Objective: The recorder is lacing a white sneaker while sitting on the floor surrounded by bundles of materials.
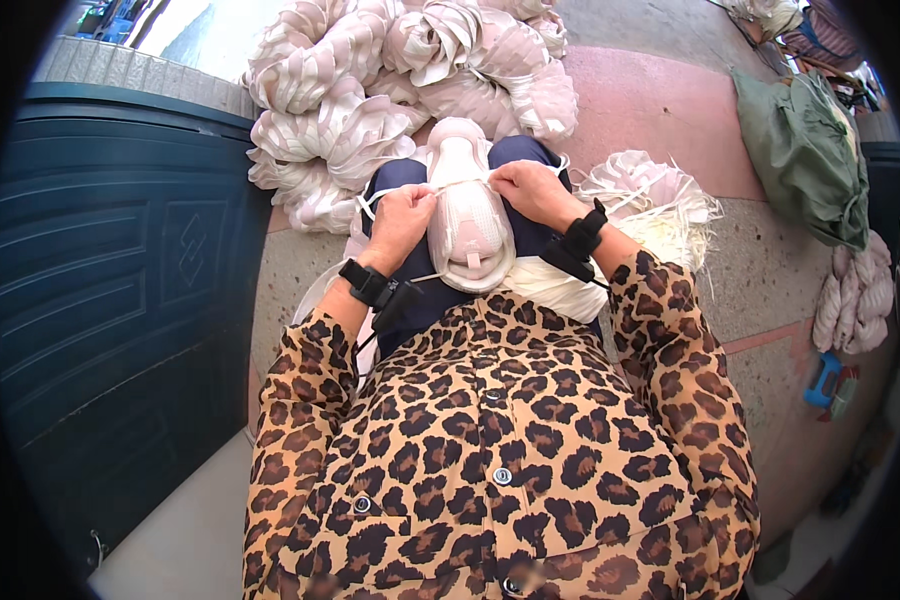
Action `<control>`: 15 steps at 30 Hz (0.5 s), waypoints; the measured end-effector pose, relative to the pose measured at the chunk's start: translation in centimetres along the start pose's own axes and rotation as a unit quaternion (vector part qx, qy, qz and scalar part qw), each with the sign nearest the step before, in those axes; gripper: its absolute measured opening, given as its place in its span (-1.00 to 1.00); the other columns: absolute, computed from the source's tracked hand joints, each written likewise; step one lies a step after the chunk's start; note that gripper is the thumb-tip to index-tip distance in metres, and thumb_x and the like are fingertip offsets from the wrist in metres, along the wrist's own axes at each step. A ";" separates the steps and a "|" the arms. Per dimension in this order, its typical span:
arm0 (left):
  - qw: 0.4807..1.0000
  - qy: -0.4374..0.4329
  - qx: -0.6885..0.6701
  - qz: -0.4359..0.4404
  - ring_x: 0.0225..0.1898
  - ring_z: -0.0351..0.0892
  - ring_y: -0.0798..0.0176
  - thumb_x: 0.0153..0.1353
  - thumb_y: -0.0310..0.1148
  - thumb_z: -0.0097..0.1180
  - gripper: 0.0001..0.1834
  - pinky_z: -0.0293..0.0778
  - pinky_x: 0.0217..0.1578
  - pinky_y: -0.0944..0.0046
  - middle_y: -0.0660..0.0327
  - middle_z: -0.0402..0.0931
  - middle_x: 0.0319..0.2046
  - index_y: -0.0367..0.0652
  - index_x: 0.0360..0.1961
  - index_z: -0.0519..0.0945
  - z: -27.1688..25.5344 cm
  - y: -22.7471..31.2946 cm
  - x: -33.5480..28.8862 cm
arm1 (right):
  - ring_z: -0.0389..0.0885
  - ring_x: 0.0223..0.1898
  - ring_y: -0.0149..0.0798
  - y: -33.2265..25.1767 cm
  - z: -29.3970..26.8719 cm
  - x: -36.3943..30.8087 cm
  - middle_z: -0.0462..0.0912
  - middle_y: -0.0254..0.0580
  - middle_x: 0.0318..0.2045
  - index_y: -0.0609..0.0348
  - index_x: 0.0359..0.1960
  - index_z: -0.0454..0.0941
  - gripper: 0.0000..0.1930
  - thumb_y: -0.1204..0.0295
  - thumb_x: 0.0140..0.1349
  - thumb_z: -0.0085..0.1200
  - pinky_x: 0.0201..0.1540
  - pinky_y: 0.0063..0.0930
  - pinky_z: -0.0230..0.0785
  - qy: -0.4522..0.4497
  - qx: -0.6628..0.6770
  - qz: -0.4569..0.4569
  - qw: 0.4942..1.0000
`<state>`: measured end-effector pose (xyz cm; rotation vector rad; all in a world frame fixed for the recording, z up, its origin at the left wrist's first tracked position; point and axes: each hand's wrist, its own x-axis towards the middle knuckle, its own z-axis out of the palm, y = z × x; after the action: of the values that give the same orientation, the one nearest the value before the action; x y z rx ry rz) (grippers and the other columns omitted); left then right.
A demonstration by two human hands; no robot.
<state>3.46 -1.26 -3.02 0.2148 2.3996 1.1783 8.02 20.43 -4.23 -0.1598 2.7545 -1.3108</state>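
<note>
A pale pink and white shoe upper [470,225] lies lengthwise across my lap, its pull tab toward me and its narrower end between my knees. White lace [460,184] crosses it from side to side. On the left of the upper, my left hand [402,222] pinches the lace, and a loose end loops out past the fingers. My right hand [536,190] pinches the lace on the other side, close to the upper, with its tail trailing over the right knee. Both wrists carry black strapped devices. The fingertips partly hide the lace.
Bundles of similar pink and white uppers [350,130] are heaped beyond my knees. A pile of loose white laces [660,210] sits to the right. Dark blue panelled door [120,290] stands at left. A green sack [800,150] and a blue-handled item [823,380] are farther right.
</note>
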 end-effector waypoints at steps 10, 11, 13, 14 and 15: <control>0.987 0.052 0.140 0.060 -0.45 0.53 0.14 0.11 -0.35 0.03 -0.79 0.40 -0.37 0.28 0.00 0.54 -0.48 -0.31 -0.39 0.56 0.3 0.1 0.9 | 0.52 -0.27 -0.08 -0.2 0.6 1.5 0.56 -0.06 -0.44 0.25 -0.49 0.50 -0.87 0.50 0.02 -0.12 -0.17 -0.23 0.31 -0.013 -0.177 -0.062 0.982; 0.975 0.070 0.177 0.113 -0.39 0.50 0.05 0.10 -0.35 0.01 -0.80 0.39 -0.33 0.18 0.01 0.53 -0.48 -0.28 -0.43 0.55 0.3 0.2 1.0 | 0.53 -0.27 -0.12 -0.6 0.5 1.6 0.56 -0.10 -0.43 0.23 -0.48 0.50 -0.88 0.51 0.03 -0.11 -0.16 -0.24 0.30 -0.023 -0.213 -0.065 0.975; 0.959 0.089 0.213 0.165 -0.33 0.46 -0.05 0.09 -0.35 -0.01 -0.82 0.37 -0.29 0.07 0.02 0.52 -0.48 -0.25 -0.47 0.53 0.3 0.3 1.1 | 0.53 -0.27 -0.16 -1.1 0.2 1.6 0.57 -0.13 -0.43 0.20 -0.46 0.50 -0.88 0.51 0.03 -0.10 -0.14 -0.26 0.28 -0.033 -0.256 -0.088 0.962; 0.955 0.085 0.220 0.177 -0.33 0.43 -0.05 0.09 -0.36 -0.02 -0.83 0.36 -0.29 0.07 0.02 0.51 -0.48 -0.25 -0.47 0.52 0.2 0.4 1.1 | 0.54 -0.26 -0.20 -1.3 0.1 1.6 0.57 -0.16 -0.44 0.18 -0.45 0.50 -0.89 0.51 0.02 -0.09 -0.12 -0.28 0.25 -0.051 -0.301 -0.104 0.947; 0.952 0.079 0.226 0.193 -0.32 0.40 -0.05 0.09 -0.37 -0.02 -0.84 0.35 -0.29 0.06 0.02 0.49 -0.47 -0.24 -0.47 0.51 0.2 0.5 1.1 | 0.54 -0.26 -0.20 -1.5 0.1 1.6 0.57 -0.16 -0.44 0.18 -0.45 0.50 -0.89 0.51 0.02 -0.09 -0.12 -0.28 0.25 -0.051 -0.301 -0.105 0.946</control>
<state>2.55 -0.48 -3.13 0.7919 2.8320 0.7941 6.55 19.16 -3.17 -0.5544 3.0089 -0.4215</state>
